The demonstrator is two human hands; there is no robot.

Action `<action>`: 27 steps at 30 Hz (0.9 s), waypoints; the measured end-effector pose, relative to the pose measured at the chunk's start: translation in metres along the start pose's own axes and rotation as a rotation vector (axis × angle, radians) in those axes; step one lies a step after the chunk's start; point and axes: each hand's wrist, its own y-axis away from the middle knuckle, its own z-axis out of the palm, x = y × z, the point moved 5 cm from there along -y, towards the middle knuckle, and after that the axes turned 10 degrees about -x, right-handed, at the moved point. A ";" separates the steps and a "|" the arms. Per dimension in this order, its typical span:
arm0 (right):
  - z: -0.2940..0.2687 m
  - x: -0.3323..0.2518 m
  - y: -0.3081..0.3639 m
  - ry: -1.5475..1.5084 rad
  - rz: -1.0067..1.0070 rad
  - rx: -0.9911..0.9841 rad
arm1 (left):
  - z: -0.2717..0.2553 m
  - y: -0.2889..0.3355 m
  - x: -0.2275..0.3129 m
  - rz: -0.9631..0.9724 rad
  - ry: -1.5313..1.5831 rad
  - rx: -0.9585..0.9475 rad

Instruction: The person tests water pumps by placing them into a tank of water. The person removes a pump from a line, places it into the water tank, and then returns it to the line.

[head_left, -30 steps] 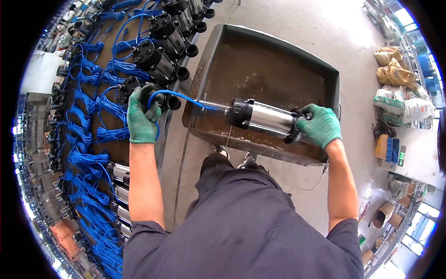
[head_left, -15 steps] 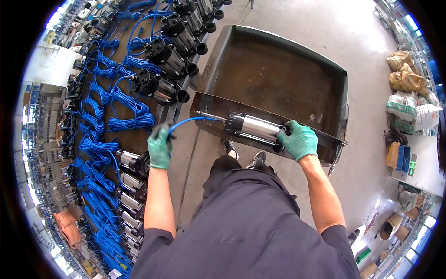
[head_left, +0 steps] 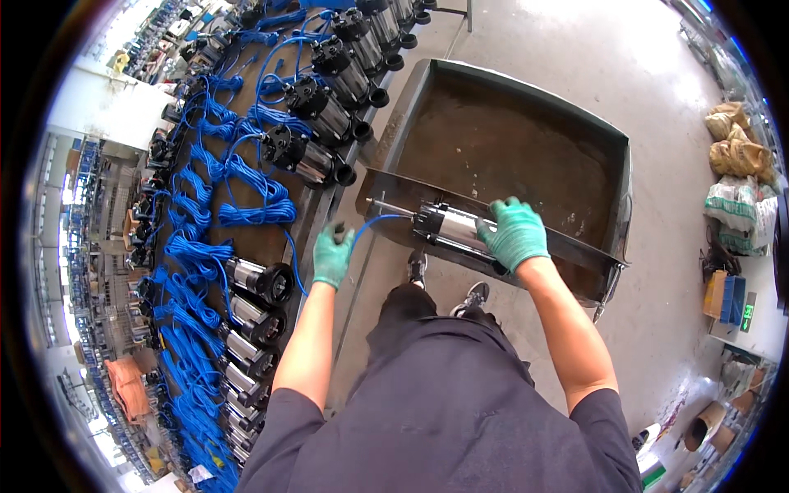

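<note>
A cylindrical submersible pump (head_left: 456,227), bright steel with a black end, lies sideways across the near part of a metal tub. A thin steel rod (head_left: 388,208) lies at its left end, and a blue cable (head_left: 375,222) runs from there to my left hand (head_left: 331,259). Gloved in green, that hand is closed loosely around the cable, left of the pump; its fingers partly hide the grip. My right hand (head_left: 516,235), also gloved in green, is over the pump's right part with fingers spread and the thumb near the steel body.
The grey tub (head_left: 625,197) has a brown, wet-looking bottom. On the left, a long bench (head_left: 255,238) carries several steel pumps (head_left: 325,111) and bundled blue cables (head_left: 259,209). Sacks (head_left: 731,201) and a blue bin (head_left: 733,300) stand at the right.
My left hand has come closer to the pump, and the cable between them bends more. My right hand's fingers have spread and lifted from the pump's end. The whole view has shifted.
</note>
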 end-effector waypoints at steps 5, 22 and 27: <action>0.015 0.005 -0.003 -0.059 0.066 0.031 | 0.029 -0.080 0.048 -0.183 0.268 -0.358; 0.018 0.005 -0.001 -0.004 0.160 0.148 | 0.077 -0.112 0.042 -0.535 0.391 -1.020; 0.015 0.003 -0.001 -0.002 0.185 0.122 | 0.031 -0.098 0.089 0.520 -0.039 -0.807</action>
